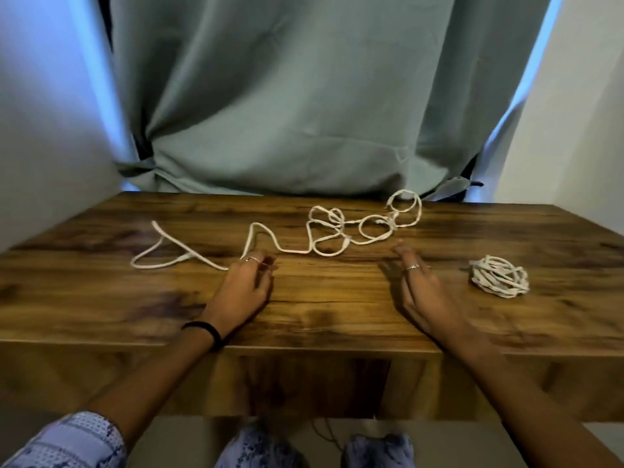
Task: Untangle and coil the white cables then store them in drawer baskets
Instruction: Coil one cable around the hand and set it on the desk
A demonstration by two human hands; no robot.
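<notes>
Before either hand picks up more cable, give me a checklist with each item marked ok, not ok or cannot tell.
1. One cable already coiled: ok, the coiled bundle lies on the table to the right.
2. Loose cable untangled: not ok, it sprawls across the table in several crossing loops.
3. Left hand on the cable: cannot tell, its fingertips are at a strand but a grip is not clear.
4. Right hand free: ok, fingers straight, holding nothing.
5. Drawer baskets ready: cannot tell, none in view.
</notes>
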